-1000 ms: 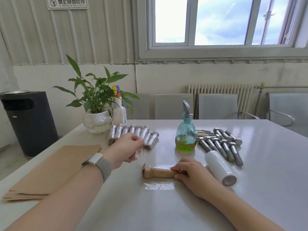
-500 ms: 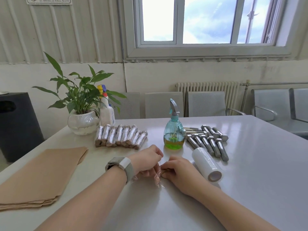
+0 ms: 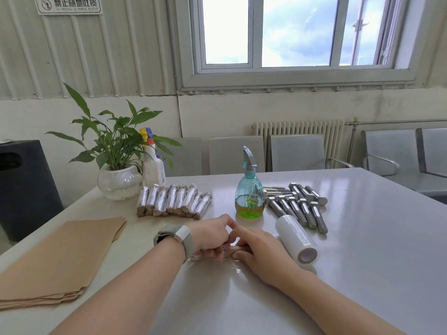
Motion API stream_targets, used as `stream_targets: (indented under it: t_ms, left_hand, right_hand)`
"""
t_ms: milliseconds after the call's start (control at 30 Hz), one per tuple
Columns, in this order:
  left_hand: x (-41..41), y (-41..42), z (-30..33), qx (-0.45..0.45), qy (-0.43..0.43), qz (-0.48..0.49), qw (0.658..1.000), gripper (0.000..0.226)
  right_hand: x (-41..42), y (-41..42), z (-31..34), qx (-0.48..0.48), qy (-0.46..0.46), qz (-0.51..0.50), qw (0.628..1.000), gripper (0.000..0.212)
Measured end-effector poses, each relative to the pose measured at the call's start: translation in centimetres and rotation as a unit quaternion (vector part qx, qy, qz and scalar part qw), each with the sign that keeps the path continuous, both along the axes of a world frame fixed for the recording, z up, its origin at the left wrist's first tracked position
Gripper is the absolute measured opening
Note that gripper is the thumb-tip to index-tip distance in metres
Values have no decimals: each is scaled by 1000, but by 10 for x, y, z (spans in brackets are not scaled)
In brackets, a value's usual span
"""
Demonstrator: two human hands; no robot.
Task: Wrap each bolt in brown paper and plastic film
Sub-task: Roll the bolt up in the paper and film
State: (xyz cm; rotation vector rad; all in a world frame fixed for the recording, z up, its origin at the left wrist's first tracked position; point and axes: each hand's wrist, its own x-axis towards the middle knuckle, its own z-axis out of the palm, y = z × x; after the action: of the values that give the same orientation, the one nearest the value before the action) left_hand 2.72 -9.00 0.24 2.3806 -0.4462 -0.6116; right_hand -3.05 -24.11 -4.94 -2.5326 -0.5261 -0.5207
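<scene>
Your left hand (image 3: 212,235) has dropped from lifting the film to meet your right hand (image 3: 258,250); both now curl around the wrapped bolt (image 3: 233,249) near the table's (image 3: 362,262) front edge. Just right lies the film roll (image 3: 296,239). Wrapped bolts (image 3: 173,200) line the back edge. The wall sign's (image 3: 69,4) writing is too small to make out.

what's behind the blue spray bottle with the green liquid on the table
Behind the translucent blue spray bottle, bare steel bolts lie on the white table, fanning out to its right. The bottle covers their near ends, so how many lie directly behind cannot be told.
</scene>
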Motion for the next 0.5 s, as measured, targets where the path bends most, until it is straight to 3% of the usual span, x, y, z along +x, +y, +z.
stream_targets:
  t_ms: [233, 400, 500]
  left_hand:
    - [-2, -2, -4, 14, -12, -15, 1000, 47]
    - [-4, -1, -4, 6, -13, -24, 1000, 35]
    - [-4, -1, -4, -12, -11, -17, 1000, 36]
  right_hand:
    - [-1, -2, 0, 15, 1, 4, 1000, 10]
    - [1, -2, -1, 28, 17, -13, 999, 29]
    - [0, -3, -2, 26, 16, -10, 999, 30]
